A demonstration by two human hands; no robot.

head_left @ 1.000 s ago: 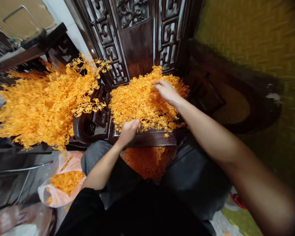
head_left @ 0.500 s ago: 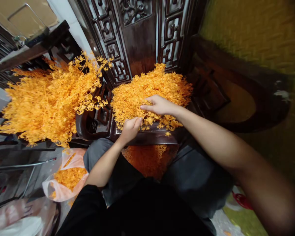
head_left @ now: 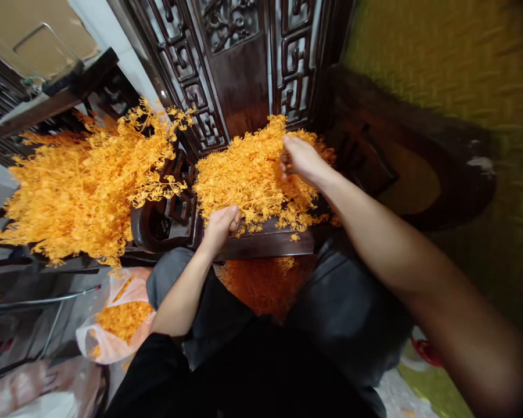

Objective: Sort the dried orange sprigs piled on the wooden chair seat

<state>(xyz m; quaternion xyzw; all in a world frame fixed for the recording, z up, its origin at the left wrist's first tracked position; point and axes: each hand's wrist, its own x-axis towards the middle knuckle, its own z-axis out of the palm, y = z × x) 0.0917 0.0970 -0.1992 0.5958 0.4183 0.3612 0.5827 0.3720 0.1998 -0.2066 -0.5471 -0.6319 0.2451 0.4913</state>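
Note:
A heap of small orange plastic sprigs point(head_left: 253, 174) lies on the seat of a dark carved wooden chair point(head_left: 265, 244) in front of me. My left hand point(head_left: 220, 223) is closed on a bunch of sprig stems at the near edge of the heap. My right hand point(head_left: 303, 159) reaches to the far right part of the heap, fingers curled down into the sprigs; what it grips is hidden.
A big bundle of assembled orange branches point(head_left: 82, 180) lies to the left across the chair's armrest point(head_left: 157, 223). A plastic bag with orange pieces point(head_left: 113, 325) sits on the floor at the left. More orange pieces point(head_left: 261, 284) lie under the seat between my knees. The carved chair back point(head_left: 239, 69) stands behind.
My right hand moved from the middle of the heap back to its far right part. My left hand stayed at the near edge, shifting slightly left.

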